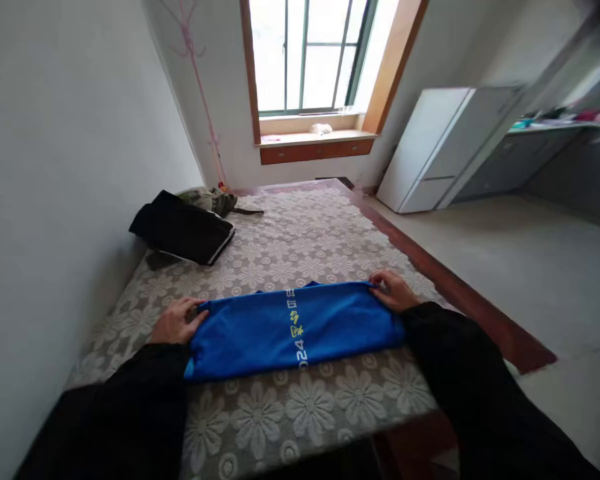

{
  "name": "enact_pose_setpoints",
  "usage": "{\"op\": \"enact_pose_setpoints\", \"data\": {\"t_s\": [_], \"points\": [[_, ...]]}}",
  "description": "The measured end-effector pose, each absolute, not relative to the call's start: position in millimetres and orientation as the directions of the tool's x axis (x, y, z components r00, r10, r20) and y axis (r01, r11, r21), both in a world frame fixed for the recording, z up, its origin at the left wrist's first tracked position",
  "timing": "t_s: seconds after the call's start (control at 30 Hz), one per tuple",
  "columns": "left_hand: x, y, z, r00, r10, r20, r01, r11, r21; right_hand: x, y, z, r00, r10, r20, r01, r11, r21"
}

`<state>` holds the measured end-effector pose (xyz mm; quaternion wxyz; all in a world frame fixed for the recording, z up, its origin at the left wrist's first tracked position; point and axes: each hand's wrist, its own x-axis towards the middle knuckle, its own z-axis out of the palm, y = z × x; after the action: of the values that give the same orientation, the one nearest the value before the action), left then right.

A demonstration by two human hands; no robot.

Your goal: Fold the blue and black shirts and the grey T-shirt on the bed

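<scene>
A blue shirt (pixel 255 337), folded into a long strip with white and yellow lettering across its middle, lies on a lace-patterned cloth (pixel 310 403). My left hand (pixel 177 320) pinches its far left corner between thumb and fingers. At the far right corner, my right hand (pixel 393 290) grips the fabric the same way. Both black sleeves reach in from the near side, and the right one covers part of the strip's right end.
Dark folded clothing (pixel 183 227) rests at the left by the wall, with a camouflage-coloured item (pixel 210 200) behind it. A reddish wooden edge (pixel 460 287) runs along the right. Beyond stand a pink coat rack (pixel 200 87), a window and a white fridge (pixel 430 147).
</scene>
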<state>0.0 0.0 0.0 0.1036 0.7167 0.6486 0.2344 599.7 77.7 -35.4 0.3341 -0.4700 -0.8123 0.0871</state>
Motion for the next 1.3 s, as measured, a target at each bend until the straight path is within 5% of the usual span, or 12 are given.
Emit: {"op": "enact_pose_setpoints", "data": {"t_s": [0.23,0.5,1.03,1.3], "points": [[8,-11,4,-0.179,0.966,0.186,0.801,0.034,0.597,599,76,-33,-0.275,0.862,0.427,0.742,0.472,-0.475],[8,-14,10,-0.160,0.977,0.140,0.729,0.021,0.684,601,73,-26,-0.234,0.880,0.414,0.602,0.466,-0.649],[-3,-3,-5,-0.080,0.954,0.290,0.876,-0.072,0.477,603,77,-39,-0.248,0.856,0.453,0.794,0.448,-0.412],[-4,-3,-7,-0.065,0.949,0.309,0.929,-0.056,0.366,597,74,-33,-0.243,0.864,0.441,0.726,0.463,-0.508]]}}
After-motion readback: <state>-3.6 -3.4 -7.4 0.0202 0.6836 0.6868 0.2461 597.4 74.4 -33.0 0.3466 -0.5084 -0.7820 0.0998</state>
